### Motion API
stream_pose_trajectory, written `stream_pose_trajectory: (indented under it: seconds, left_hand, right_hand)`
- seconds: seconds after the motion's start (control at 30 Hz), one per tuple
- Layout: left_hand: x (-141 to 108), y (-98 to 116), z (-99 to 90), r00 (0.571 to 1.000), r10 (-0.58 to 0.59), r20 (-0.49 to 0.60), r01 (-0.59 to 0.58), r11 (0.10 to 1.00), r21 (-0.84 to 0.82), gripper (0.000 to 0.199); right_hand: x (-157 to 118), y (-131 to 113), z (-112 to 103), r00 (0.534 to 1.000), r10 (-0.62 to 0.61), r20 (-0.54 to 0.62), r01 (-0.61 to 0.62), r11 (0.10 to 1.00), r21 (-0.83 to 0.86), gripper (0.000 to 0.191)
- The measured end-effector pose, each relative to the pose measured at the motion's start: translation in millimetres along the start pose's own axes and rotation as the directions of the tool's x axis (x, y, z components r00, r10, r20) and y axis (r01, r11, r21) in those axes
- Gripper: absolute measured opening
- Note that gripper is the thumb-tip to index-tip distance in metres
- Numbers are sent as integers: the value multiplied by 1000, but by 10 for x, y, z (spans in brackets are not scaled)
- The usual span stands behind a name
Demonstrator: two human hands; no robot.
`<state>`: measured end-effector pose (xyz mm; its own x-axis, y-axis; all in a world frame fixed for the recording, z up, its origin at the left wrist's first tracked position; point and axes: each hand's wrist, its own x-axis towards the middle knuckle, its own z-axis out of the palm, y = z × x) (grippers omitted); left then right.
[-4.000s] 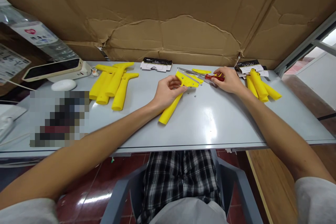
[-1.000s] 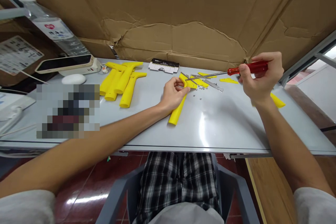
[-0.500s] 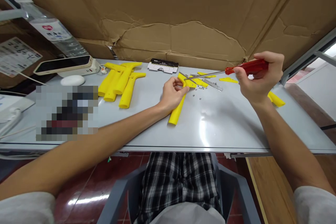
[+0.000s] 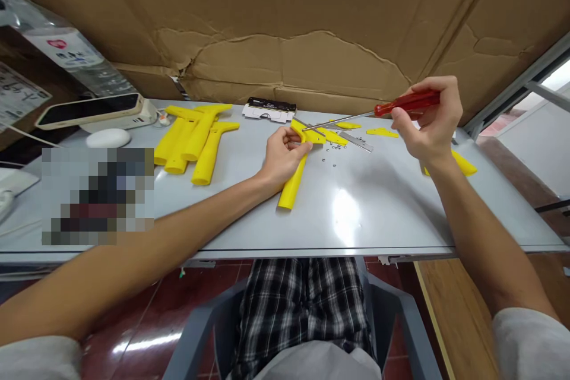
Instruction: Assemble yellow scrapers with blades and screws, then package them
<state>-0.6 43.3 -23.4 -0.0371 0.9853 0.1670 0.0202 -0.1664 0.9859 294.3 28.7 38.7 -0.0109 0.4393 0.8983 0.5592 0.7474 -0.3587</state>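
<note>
My left hand [image 4: 281, 157] is closed around the neck of a yellow scraper handle [image 4: 291, 189], whose lower end points toward me on the table. My right hand [image 4: 430, 124] grips a screwdriver [image 4: 409, 105] by its red handle. The long shaft runs leftward, its tip at the head of the yellow piece; whether a screw sits under it cannot be seen. Just right of my left hand lie small screws or nuts [image 4: 333, 147], a metal blade [image 4: 357, 142] and flat yellow plates [image 4: 382, 132].
Several yellow scraper handles [image 4: 205, 160] lie together on the left, and another yellow piece [image 4: 463, 163] is partly behind my right wrist. A black-and-white box [image 4: 269, 110] stands near the cardboard [image 4: 333, 65]. Farther left are a phone [image 4: 91, 110], a white mouse [image 4: 108, 138] and a bottle [image 4: 66, 50].
The view has shifted slightly. My right hand and the screwdriver sit a little farther left and higher, with the tip still at the yellow handle. My left hand keeps its grip.
</note>
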Motion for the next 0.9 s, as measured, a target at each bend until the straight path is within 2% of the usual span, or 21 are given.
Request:
stream_pose_trajectory:
  seconds: [0.07,0.23,0.5,0.9]
  left_hand:
    - [0,4,3,1000,-5,6,5,1000,-13,28]
    - [-22,35,5,1000,-12,28,13,1000,-27,26]
    - [-26,70,7,1000,13,27,-13,1000,-1,25]
    - [-22,56,0,999,33,39,-34,999,13,25]
  right_hand:
    - [31,29,21,999,-12,-44,15,997,74,45]
    - [135,112,30,969,-61,-241,114,970,216,51]
    - [93,86,44,987,35,-154,1,974,226,45]
    - [73,46,49,987,67,-146,-32,973,229,42]
